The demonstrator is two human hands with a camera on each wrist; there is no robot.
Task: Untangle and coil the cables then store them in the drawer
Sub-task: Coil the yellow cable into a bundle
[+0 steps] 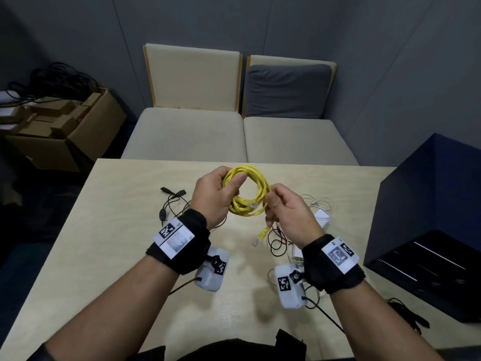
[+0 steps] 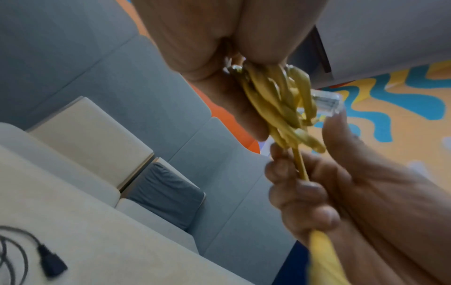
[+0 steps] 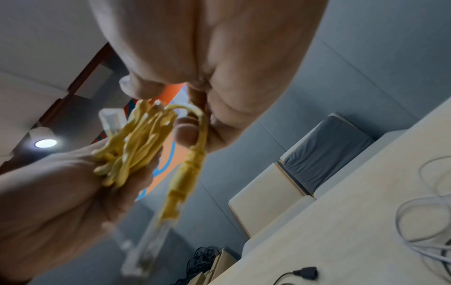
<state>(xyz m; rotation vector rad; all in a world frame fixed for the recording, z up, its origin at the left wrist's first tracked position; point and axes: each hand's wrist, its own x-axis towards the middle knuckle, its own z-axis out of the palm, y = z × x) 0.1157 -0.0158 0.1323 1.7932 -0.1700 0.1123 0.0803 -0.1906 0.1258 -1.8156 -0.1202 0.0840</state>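
A yellow network cable [image 1: 247, 191] is wound into a coil that I hold above the table [image 1: 117, 230]. My left hand [image 1: 217, 195] grips the coil's left side, thumb over the strands. My right hand [image 1: 282, 207] pinches the free tail on the coil's right side; its yellow plug end [image 1: 261, 235] dangles below. The left wrist view shows the bundled yellow cable [image 2: 283, 108] with a clear plug [image 2: 325, 102]. In the right wrist view the yellow cable [image 3: 136, 146] lies in the other palm and the tail's plug boot [image 3: 185, 177] hangs down. A dark blue drawer unit [image 1: 429, 217] stands at the right.
A black cable [image 1: 171, 201] lies on the table's left half; a tangle of white and black cables with a white adapter [image 1: 321, 217] lies under my right hand. Another black cable [image 1: 406, 316] rests near the drawer unit. Two beige chairs [image 1: 192, 105] stand beyond the table; a cardboard box [image 1: 65, 131] stands at left.
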